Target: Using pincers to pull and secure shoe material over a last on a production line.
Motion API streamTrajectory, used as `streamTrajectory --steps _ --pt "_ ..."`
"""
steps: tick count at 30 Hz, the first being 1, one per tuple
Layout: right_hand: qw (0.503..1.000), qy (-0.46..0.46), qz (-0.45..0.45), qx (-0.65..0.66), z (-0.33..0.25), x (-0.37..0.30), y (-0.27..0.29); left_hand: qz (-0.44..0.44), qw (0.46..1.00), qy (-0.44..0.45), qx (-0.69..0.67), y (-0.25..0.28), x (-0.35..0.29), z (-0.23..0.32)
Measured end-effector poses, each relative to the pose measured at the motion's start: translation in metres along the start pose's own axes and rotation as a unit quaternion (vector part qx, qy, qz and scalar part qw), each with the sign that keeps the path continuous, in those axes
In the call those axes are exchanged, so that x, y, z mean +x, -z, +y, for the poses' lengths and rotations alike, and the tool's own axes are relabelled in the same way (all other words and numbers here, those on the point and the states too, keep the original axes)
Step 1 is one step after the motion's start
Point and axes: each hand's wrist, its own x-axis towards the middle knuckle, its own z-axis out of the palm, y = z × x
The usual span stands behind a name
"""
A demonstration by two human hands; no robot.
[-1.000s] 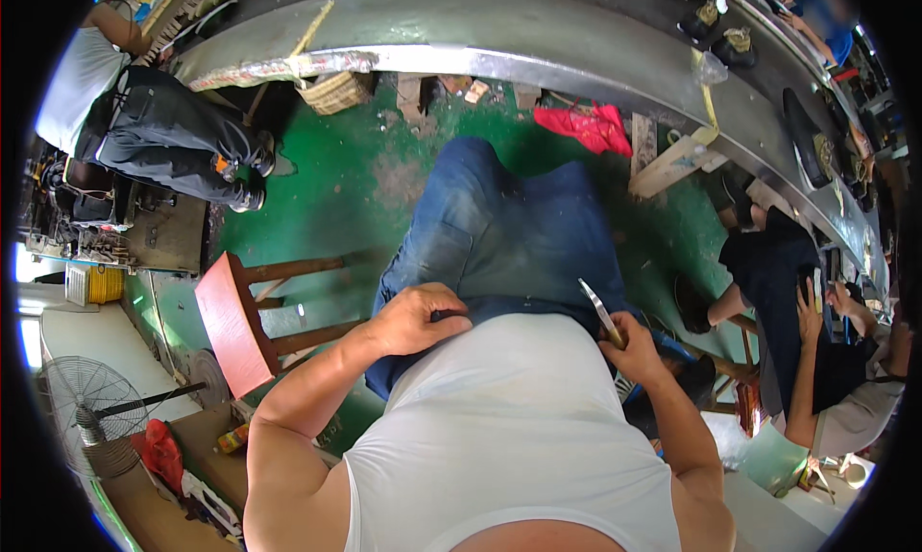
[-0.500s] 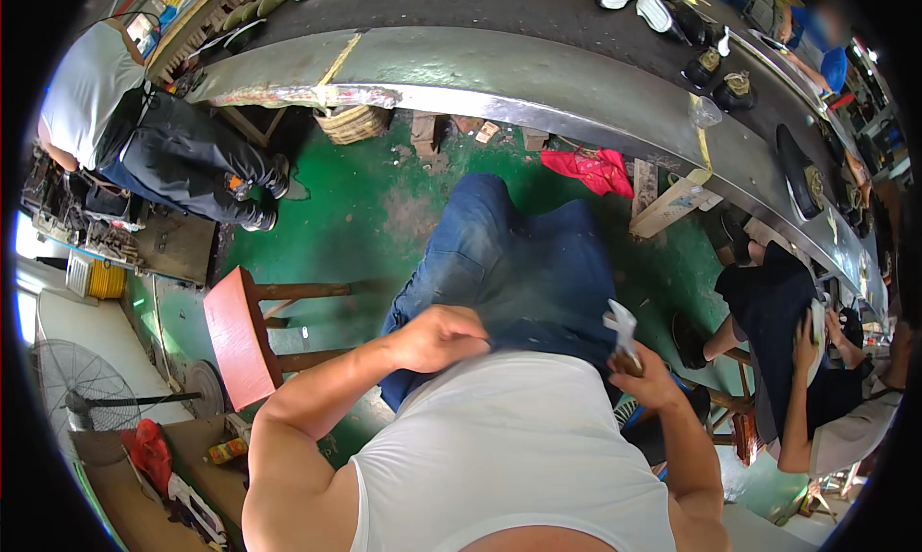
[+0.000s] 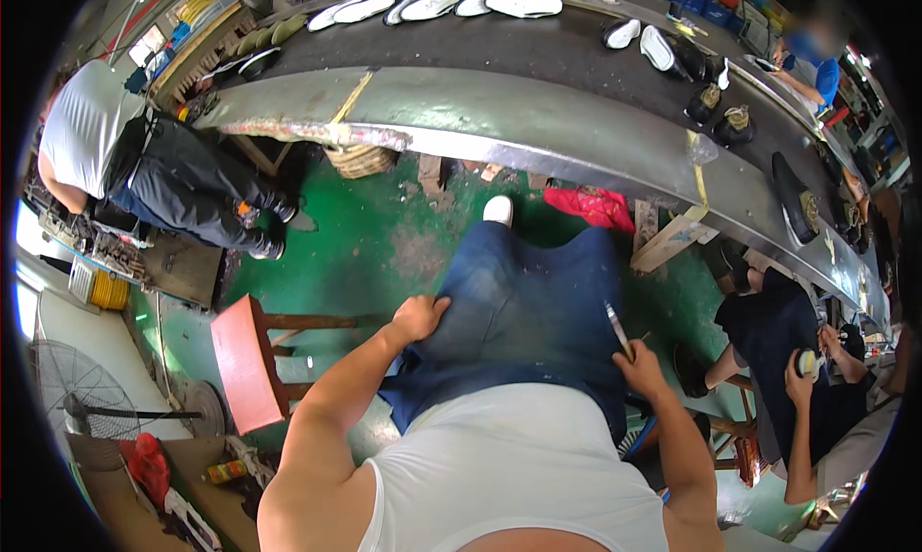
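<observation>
My left hand [image 3: 420, 318] lies at the outer side of my left thigh, against the blue jeans [image 3: 538, 312]. Its fingers are curled and the thumb points inward; whether it pinches the cloth or something small is hidden. Beside my right thigh, my right hand [image 3: 642, 369] is closed round the brown handle of a slim hand tool [image 3: 616, 323]. The tool's pale, narrow end points up and away, over the jeans; its exact kind is hard to make out.
A long workbench [image 3: 538, 100] crosses ahead, bearing white-soled shoes [image 3: 432, 4] and black shoes [image 3: 795, 196]. Under it are a basket [image 3: 363, 160] and red cloth [image 3: 591, 206]. A red-topped stool [image 3: 248, 365] and fan [image 3: 82, 393] stand left. Co-workers [image 3: 96, 129] are on both sides.
My left hand has moved forward and left from my lap to the thigh. The tool in my right hand has turned slightly and shows slimmer. A white shoe tip now shows beyond my knee.
</observation>
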Motion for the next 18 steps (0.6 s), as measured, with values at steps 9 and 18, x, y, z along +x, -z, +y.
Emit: streamTrajectory --steps 9,18 --pt "0.982 0.169 0.082 0.031 -0.132 0.088 0.093 -0.014 0.992 -0.12 -0.03 0.121 0.027 0.013" --pt "0.889 0.372 0.237 -0.124 -0.205 0.372 0.15 0.34 0.892 -0.28 -0.099 0.361 0.329 0.183"
